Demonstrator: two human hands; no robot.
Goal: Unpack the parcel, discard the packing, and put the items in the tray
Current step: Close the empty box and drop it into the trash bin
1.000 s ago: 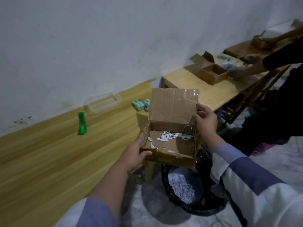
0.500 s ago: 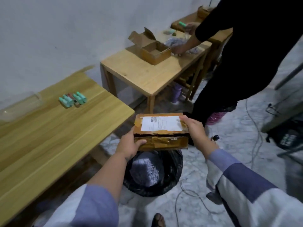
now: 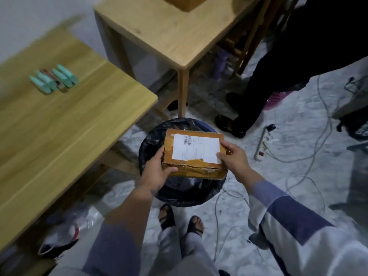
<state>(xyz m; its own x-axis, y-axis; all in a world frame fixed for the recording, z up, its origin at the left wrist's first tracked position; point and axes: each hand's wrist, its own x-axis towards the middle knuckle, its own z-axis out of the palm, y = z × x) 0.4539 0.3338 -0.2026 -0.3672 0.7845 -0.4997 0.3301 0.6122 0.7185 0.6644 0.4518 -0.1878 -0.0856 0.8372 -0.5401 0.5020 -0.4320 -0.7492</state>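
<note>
I hold a brown cardboard parcel box (image 3: 195, 170) with a white shipping label facing up, directly above a black-lined waste bin (image 3: 147, 144) on the floor. My left hand (image 3: 157, 169) grips the box's left side, thumb on its front edge. My right hand (image 3: 232, 156) grips its right side, fingers over the label's corner. The box's opening faces down and cannot be seen. Several mint-green tube-shaped items (image 3: 54, 79) lie side by side on the wooden table (image 3: 69, 126) at the left. No tray is in view.
A second wooden table (image 3: 179, 36) stands behind the bin. A person in black (image 3: 288, 56) stands at the right. A power strip (image 3: 263, 144) and cables (image 3: 298, 156) trail across the floor. A plastic bag (image 3: 65, 232) lies under the left table. My feet (image 3: 180, 220) stand just before the bin.
The open box with paper shreds was turned over, label side up, and brought down over the bin. My view has tilted downward, and the tray and green cutter left the frame.
</note>
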